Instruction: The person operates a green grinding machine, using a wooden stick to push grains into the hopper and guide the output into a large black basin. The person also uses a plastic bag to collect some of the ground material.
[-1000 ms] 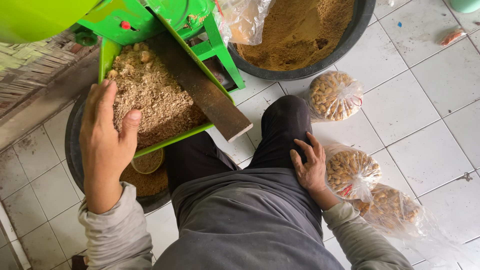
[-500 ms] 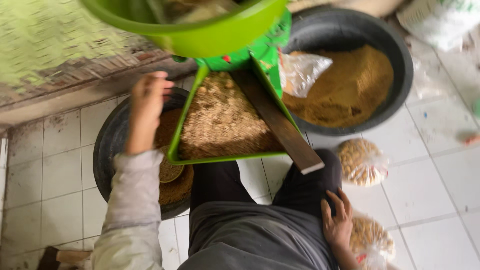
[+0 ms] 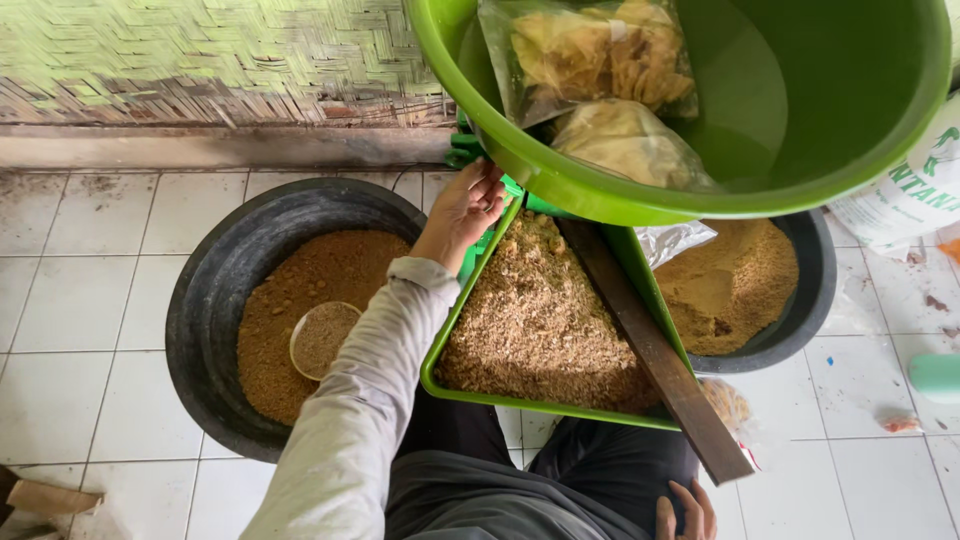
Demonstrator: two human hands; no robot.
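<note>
The left hand [image 3: 466, 207] is seen at the upper centre of the frame, its fingers curled against the upper rim of a green tray [image 3: 440, 345], just below a large green bucket [image 3: 640, 195]; whether the rim is actually gripped cannot be told. The tray is filled with coarse brown crumbs [image 3: 540, 325], and a dark wooden plank [image 3: 655, 355] is laid along its right side. The right hand [image 3: 685, 515] is glimpsed at the bottom edge, fingers spread flat on a dark trouser leg. At left, a black basin [image 3: 205, 310] holding brown powder and a small bowl [image 3: 322, 338] is set on the tiled floor [image 3: 70, 300].
</note>
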